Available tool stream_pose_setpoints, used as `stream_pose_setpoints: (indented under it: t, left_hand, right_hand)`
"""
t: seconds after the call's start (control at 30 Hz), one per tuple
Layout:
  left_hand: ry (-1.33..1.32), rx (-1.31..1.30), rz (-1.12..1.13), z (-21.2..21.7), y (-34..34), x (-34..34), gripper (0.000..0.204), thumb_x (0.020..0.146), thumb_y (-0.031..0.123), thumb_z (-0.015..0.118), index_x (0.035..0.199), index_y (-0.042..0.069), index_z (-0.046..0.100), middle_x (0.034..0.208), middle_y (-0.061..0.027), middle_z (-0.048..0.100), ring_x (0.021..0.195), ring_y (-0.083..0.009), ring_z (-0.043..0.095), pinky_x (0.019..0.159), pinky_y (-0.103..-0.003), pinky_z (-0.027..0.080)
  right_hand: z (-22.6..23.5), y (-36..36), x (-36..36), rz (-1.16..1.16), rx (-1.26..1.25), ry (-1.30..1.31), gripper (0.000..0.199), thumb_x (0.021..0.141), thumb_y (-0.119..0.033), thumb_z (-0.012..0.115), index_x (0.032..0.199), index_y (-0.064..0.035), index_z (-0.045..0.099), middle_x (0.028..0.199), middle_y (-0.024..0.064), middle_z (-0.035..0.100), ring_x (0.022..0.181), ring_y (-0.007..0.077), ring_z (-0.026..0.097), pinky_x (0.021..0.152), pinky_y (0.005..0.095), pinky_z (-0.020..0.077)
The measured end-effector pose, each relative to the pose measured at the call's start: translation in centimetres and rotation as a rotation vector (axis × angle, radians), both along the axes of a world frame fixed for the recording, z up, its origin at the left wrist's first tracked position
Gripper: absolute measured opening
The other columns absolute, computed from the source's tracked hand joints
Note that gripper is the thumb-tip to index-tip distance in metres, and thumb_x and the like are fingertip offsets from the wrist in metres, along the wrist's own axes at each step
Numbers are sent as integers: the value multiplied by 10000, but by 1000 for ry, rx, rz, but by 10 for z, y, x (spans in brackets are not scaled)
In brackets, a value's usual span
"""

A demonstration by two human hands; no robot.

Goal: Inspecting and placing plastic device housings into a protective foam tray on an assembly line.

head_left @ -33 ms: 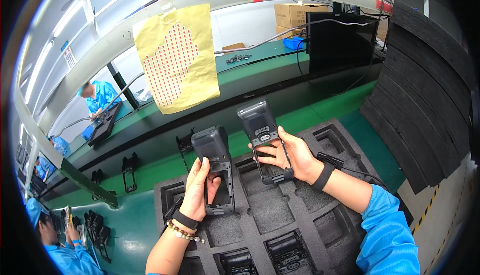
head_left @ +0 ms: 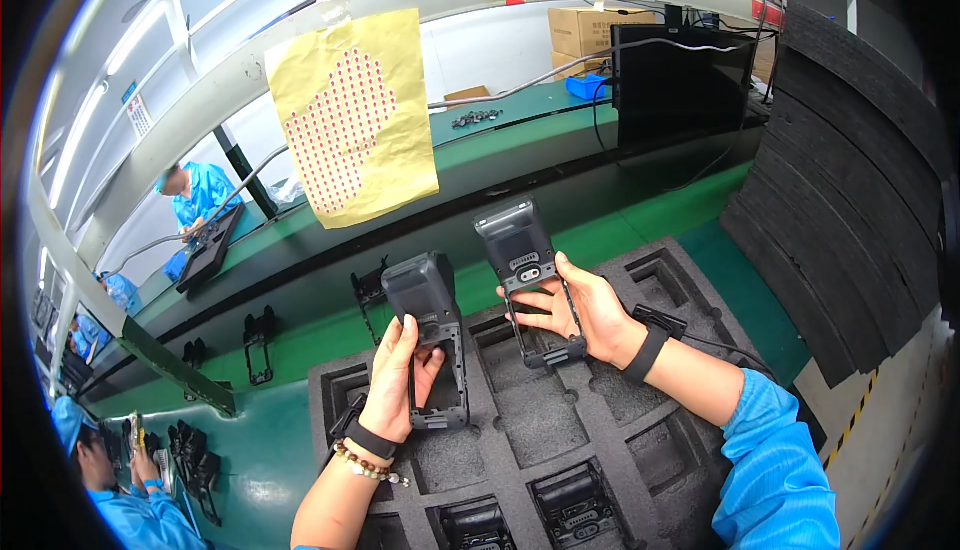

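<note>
- The landmark is the black foam tray (head_left: 640, 420) with deep pockets, lying on the green belt (head_left: 300, 340).
- Far to the left of the tray, a person in a blue coat (head_left: 130, 515) sits with small black parts.
- Just past the tray's left far corner, two loose black frames (head_left: 258, 335) lie on the belt.
- The left hand (head_left: 400, 380) is above the left part of the tray. Its fingers are closed around the left grey shell (head_left: 432, 335), a handheld device housing with an open bottom frame.
- That shell stands upright in the air, over a pocket and not in it.
- The right hand (head_left: 590, 310) is above the middle of the tray. It grips the right grey shell (head_left: 525, 275) from the side, thumb in front, fingers behind.
- This shell has a small keypad face, and its bottom end is just over a pocket.
- At the tray's near edge, two pockets already hold black parts (head_left: 570, 510).
- To the right of the tray, a stack of dark foam sheets (head_left: 850, 170) leans up.
- Beyond the tray hangs a yellow sheet with red dots (head_left: 355, 115).
- I think the step in hand is holding both shells up over the tray, maybe to look at them.
- The next move, I guess, needs each shell lined up with a free pocket and lowered flat.
</note>
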State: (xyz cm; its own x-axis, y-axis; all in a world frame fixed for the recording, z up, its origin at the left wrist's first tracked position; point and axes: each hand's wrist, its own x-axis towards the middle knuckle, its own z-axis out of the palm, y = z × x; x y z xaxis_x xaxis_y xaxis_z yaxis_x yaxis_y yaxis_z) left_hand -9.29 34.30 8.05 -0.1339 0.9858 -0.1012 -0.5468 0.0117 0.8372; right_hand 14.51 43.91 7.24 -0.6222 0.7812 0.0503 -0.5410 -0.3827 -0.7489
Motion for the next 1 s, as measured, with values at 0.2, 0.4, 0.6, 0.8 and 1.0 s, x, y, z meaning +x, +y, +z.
stream_pose_setpoints:
  t: [0.2,0.4,0.6,0.8,1.0]
  left_hand:
    - [18,78,-115,1,-3,2,333,1016,343,524,1262,122,486,1251,-63,588,1164,-213,584,975,-427,521]
    - [63,97,-151,-3,-3,2,372,1022,384,489,1283,120,495,1313,-73,567,1227,-228,556,984,-438,521]
    - [57,54,-187,-4,-4,3,362,1020,402,483,1214,99,522,1246,-60,595,1174,-220,585,1010,-479,500]
    - [33,125,-238,-4,-4,6,339,1016,415,480,1188,123,503,1279,-71,578,1202,-255,564,1006,-524,487]
    - [34,126,-248,-3,-6,6,305,1022,407,466,1153,132,474,1303,-88,559,1237,-308,543,990,-548,492]
  right_hand:
    - [-2,0,0,-25,-6,14,517,1066,-422,275,1349,-28,455,1355,165,517,1269,334,524,1047,490,454]
    - [0,-4,-2,-147,33,-71,481,1054,-424,374,1301,-27,482,1261,145,578,1165,274,593,950,440,548]
    - [2,-3,-1,-180,69,-105,482,1051,-429,381,1281,-24,506,1253,131,587,1162,250,597,945,419,555]
    - [1,-4,0,-184,61,-165,449,1056,-411,385,1262,-39,528,1229,104,608,1152,216,607,921,359,557]
    - [1,-3,1,-151,61,-193,440,1048,-426,407,1239,-54,543,1205,87,623,1131,195,618,877,330,567]
